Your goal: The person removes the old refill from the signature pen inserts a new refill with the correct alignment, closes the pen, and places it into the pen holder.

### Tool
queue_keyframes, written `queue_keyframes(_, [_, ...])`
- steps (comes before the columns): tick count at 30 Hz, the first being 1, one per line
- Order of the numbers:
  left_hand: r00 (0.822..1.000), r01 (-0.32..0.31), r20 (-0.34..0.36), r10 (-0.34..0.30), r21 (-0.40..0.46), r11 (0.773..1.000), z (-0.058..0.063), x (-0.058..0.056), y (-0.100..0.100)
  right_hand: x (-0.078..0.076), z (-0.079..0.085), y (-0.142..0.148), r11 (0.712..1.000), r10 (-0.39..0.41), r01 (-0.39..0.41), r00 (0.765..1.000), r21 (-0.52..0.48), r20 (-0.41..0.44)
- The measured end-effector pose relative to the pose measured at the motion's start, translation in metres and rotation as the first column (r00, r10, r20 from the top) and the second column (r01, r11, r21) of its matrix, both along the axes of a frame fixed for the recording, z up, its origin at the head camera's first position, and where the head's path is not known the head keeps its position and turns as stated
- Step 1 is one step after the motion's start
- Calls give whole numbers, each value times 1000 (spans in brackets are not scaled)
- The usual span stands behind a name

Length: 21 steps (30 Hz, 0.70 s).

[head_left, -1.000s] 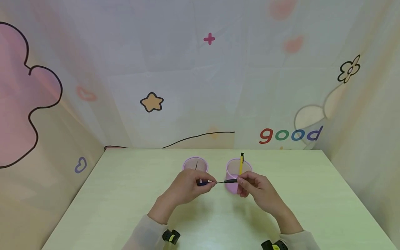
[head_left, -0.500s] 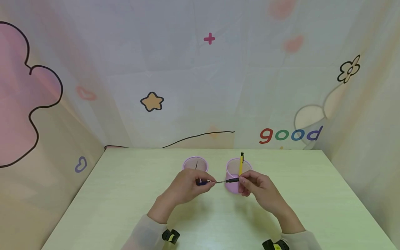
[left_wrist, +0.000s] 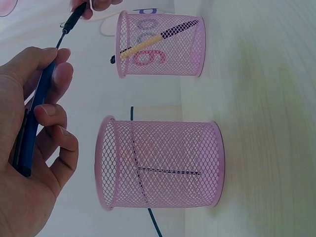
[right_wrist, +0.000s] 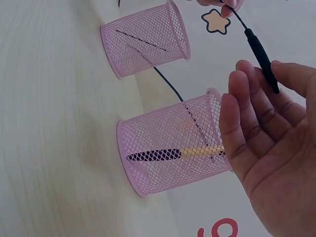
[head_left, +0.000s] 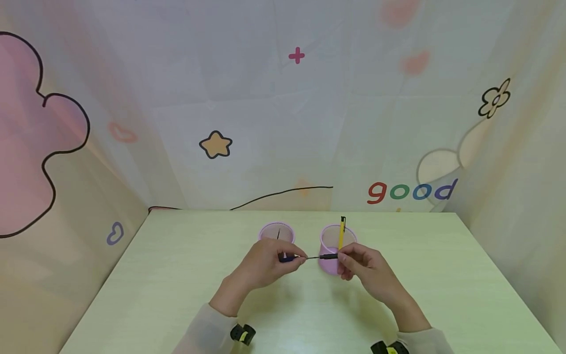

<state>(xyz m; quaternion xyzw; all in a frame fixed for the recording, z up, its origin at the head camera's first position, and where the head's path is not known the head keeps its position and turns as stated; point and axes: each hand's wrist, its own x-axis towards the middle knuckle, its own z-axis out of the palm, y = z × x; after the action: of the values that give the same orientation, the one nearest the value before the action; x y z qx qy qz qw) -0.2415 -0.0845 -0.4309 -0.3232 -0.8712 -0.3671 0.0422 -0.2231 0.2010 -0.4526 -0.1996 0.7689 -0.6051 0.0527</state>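
Note:
My left hand (head_left: pixel 265 265) holds the blue barrel (left_wrist: pixel 43 86) of a pen, its thumb and forefinger at the barrel's open end. Out of that end runs a thin dark refill (head_left: pixel 312 257), level between the hands. At the refill's far end is the pen's black grip section (right_wrist: pixel 259 52), whose tapered tip my right hand (head_left: pixel 367 268) pinches between thumb and forefinger. The other right fingers lie loosely bent. Both hands are raised in front of two pink mesh pen cups, and they partly cover these in the head view.
The left mesh cup (left_wrist: pixel 217 163) has a thin dark stick in it. A yellow pen (head_left: pixel 341 233) with a black grip leans in the right mesh cup (head_left: pixel 328 265). Both cups stand on the pale table (head_left: pixel 177 275), with a printed curtain (head_left: pixel 265 98) behind and beside it.
The right hand has shifted very slightly right with the black grip section, so a little more refill shows between the hands. The left hand and the cups stay in place.

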Motion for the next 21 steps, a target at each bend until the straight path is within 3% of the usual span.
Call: queue_keyframes(21, [1000, 7, -10, -7, -25, 1000, -2, 1, 3, 0, 1, -3, 998, -49, 49, 999, 43, -5])
